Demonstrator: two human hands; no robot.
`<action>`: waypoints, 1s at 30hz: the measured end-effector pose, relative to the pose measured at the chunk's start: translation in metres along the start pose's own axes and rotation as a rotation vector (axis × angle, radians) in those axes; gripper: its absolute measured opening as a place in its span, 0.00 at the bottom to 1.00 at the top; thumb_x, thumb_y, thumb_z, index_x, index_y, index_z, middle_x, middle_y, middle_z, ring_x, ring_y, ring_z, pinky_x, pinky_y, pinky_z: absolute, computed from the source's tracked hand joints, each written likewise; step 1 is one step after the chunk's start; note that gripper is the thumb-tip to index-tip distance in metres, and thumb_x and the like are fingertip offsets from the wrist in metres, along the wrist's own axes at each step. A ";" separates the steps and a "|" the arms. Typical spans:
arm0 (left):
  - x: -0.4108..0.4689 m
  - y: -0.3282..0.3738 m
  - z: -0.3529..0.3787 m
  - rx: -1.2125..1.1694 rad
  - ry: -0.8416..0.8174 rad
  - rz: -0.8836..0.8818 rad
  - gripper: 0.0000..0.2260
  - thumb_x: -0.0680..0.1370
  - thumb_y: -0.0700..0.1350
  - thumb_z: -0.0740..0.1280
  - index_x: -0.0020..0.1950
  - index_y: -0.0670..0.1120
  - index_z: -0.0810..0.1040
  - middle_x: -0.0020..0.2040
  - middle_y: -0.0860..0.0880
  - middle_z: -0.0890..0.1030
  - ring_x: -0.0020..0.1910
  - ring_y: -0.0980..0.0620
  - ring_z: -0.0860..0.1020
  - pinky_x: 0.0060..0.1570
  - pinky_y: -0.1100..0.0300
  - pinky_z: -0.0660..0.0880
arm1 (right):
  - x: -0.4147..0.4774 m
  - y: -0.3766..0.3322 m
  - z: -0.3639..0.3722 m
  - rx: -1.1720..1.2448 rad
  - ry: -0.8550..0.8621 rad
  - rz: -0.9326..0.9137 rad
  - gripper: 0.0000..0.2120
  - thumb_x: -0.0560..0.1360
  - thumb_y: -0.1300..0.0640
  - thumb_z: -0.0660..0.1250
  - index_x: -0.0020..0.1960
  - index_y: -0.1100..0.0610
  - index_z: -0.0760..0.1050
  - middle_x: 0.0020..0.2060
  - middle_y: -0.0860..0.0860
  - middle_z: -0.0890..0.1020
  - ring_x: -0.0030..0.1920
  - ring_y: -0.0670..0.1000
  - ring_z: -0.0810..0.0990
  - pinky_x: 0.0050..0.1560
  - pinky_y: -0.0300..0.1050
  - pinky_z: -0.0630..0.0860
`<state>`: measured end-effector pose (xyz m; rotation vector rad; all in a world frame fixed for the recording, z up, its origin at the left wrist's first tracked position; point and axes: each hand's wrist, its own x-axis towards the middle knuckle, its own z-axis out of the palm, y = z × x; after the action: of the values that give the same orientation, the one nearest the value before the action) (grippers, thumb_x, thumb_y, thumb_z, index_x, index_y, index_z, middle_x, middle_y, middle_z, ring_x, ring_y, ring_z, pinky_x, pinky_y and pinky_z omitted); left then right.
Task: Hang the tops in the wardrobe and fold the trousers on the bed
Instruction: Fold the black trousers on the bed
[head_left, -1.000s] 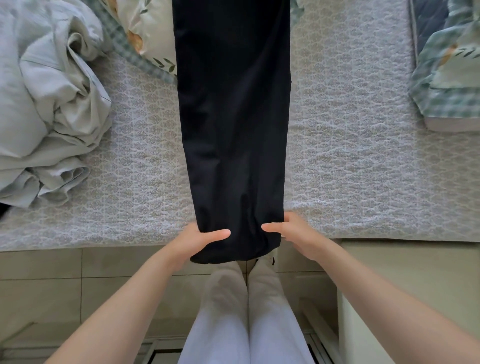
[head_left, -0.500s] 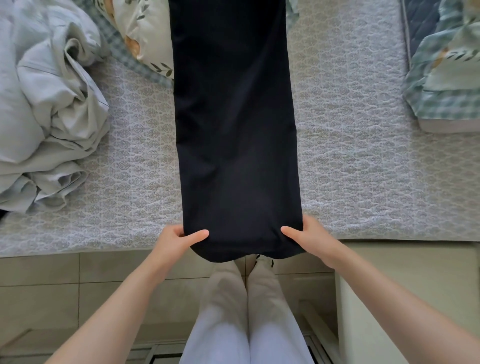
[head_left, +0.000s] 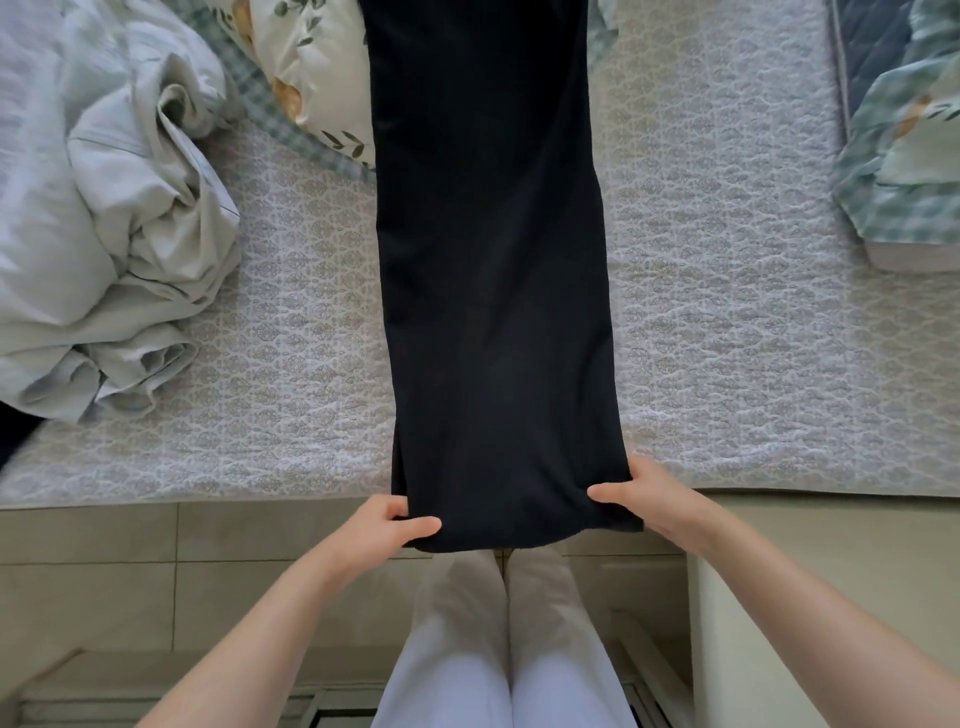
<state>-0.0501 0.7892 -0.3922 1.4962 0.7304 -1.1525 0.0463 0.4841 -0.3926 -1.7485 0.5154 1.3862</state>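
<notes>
Trousers matt black cloth; bed cover quilted, textured cloth

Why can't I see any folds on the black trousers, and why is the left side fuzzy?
Head view: the black trousers soak up the soft light, so creases barely show; head view, far left: the pale bedding looks smeared, likely motion blur.

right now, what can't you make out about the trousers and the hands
Head view, black trousers: far end cut off by the top edge.
Head view, left hand and right hand: fingertips hidden under the cloth.
Head view, dark item beside the pale bedding: cut off by the left edge.
</notes>
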 end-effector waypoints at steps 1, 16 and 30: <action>-0.001 -0.002 0.001 -0.017 0.008 0.000 0.07 0.80 0.43 0.67 0.55 0.49 0.84 0.51 0.56 0.86 0.50 0.63 0.82 0.46 0.73 0.73 | 0.001 0.002 0.002 0.119 -0.048 0.024 0.14 0.76 0.65 0.66 0.61 0.55 0.76 0.53 0.51 0.84 0.54 0.52 0.83 0.58 0.53 0.79; 0.014 -0.040 -0.019 -0.192 0.429 0.064 0.14 0.80 0.47 0.67 0.41 0.38 0.73 0.42 0.39 0.82 0.34 0.47 0.80 0.42 0.51 0.78 | 0.015 0.021 0.023 0.250 0.089 -0.088 0.13 0.75 0.63 0.69 0.58 0.56 0.79 0.52 0.49 0.85 0.56 0.51 0.83 0.62 0.52 0.76; 0.024 -0.041 0.020 -0.044 0.369 0.090 0.18 0.76 0.45 0.71 0.62 0.53 0.69 0.55 0.60 0.79 0.55 0.60 0.78 0.52 0.64 0.73 | -0.001 0.014 0.043 0.034 -0.248 0.007 0.13 0.75 0.60 0.69 0.59 0.54 0.79 0.54 0.47 0.84 0.56 0.49 0.81 0.57 0.41 0.73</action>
<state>-0.0845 0.7772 -0.4294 1.7073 0.9200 -0.7948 0.0100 0.5110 -0.3987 -1.5211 0.4063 1.5633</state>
